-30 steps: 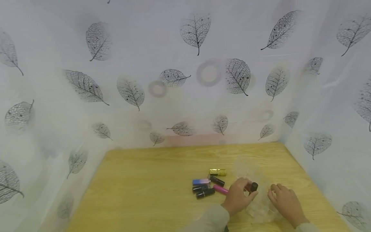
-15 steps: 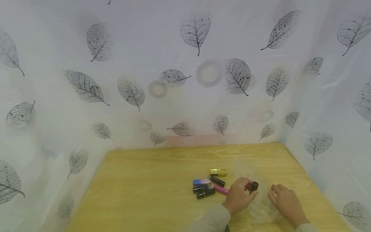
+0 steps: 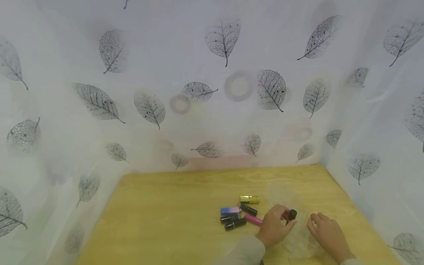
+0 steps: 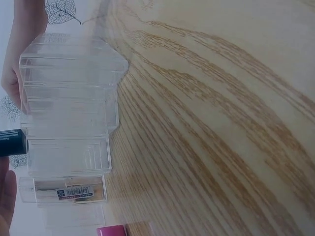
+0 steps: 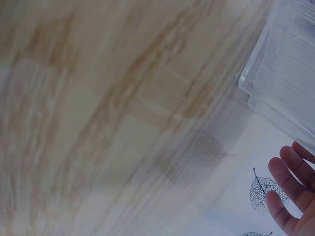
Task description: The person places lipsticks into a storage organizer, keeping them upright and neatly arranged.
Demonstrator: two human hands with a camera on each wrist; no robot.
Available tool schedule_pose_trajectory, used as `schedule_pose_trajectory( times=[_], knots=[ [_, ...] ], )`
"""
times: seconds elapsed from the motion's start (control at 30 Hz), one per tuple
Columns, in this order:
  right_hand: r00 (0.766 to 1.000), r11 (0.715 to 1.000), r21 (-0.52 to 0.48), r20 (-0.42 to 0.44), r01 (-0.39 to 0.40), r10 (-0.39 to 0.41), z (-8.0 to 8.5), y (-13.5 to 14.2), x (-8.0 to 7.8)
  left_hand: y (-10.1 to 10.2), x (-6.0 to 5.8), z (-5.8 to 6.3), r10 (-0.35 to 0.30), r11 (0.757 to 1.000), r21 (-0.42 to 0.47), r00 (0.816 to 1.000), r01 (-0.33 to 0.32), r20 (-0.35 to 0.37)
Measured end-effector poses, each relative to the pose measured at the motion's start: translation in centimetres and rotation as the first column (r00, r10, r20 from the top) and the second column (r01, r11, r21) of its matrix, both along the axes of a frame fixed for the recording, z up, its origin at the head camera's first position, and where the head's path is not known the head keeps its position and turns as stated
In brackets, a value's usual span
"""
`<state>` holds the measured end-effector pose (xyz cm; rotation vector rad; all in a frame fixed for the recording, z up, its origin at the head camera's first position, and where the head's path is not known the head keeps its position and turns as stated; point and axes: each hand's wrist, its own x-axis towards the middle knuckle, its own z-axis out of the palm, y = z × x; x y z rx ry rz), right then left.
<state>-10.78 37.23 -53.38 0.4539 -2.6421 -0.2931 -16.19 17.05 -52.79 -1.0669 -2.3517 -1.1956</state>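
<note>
My left hand [image 3: 274, 227] holds a black lipstick tube [image 3: 292, 215] between thumb and fingers, upright over the clear plastic organizer [image 3: 303, 241]. In the left wrist view the tube's dark end [image 4: 12, 142] is beside the organizer's stepped compartments [image 4: 69, 115]. One compartment has a barcode-labelled item [image 4: 76, 191] in it. On the organizer's other side is my right hand [image 3: 328, 233], holding nothing, its fingers loosely bent. The right wrist view has those fingers [image 5: 290, 184] close to the organizer's edge [image 5: 275, 83]; whether they touch it I cannot tell.
Left of the organizer lie a gold tube [image 3: 249, 200], a blue-and-pink tube [image 3: 230, 211], several black tubes [image 3: 235, 224] and a magenta tube [image 3: 253, 219]. They rest on a wooden table [image 3: 159, 221], with leaf-print curtains [image 3: 212, 117] at its back and sides.
My left hand has shifted very slightly to the right with the lipstick tube. The head view has tilted up a little. My right hand stays in nearly the same place.
</note>
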Motion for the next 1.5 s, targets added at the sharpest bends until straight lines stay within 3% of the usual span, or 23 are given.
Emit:
schedule_pose_trajectory(
  times=[0.1, 0.23, 0.3, 0.77, 1.1, 1.27, 1.5],
  knots=[
    [1.0, 0.997, -0.076, -0.007, 0.029, -0.029, -0.2, 0.0, -0.1, 0.0, 0.1, 0.2, -0.002, 1.0, 0.01, 1.0, 0.002, -0.003],
    [0.995, 0.963, -0.253, -0.01, 0.091, -0.097, -0.4, -0.4, -0.1, 0.1, 0.4, 0.2, -0.021, 1.0, 0.012, 1.0, 0.021, 0.001],
    [0.994, 0.951, -0.295, -0.026, 0.093, -0.105, -0.6, -0.5, 0.0, 0.1, 0.5, 0.2, -0.026, 1.0, 0.006, 1.0, 0.026, 0.0],
    [0.99, 0.957, -0.291, -0.138, -0.008, -0.034, -1.2, -0.1, -0.4, -0.3, 0.8, 0.4, -0.053, 0.998, -0.041, 0.997, 0.051, -0.052],
    [0.995, 0.962, -0.27, -0.078, 0.032, -0.055, -0.9, -0.3, -0.2, -0.5, 0.2, 0.2, -0.002, 1.0, -0.007, 0.998, 0.002, -0.07],
    [0.996, 0.967, -0.255, -0.079, 0.029, -0.051, -1.0, -0.1, -0.2, -0.5, 0.2, 0.2, 0.001, 1.0, 0.001, 0.998, -0.001, -0.058],
    [0.995, 0.95, -0.305, -0.052, 0.065, -0.085, -1.1, -0.4, -0.3, -0.4, 0.5, 0.4, -0.026, 1.0, 0.01, 0.998, 0.027, -0.059]
  ],
)
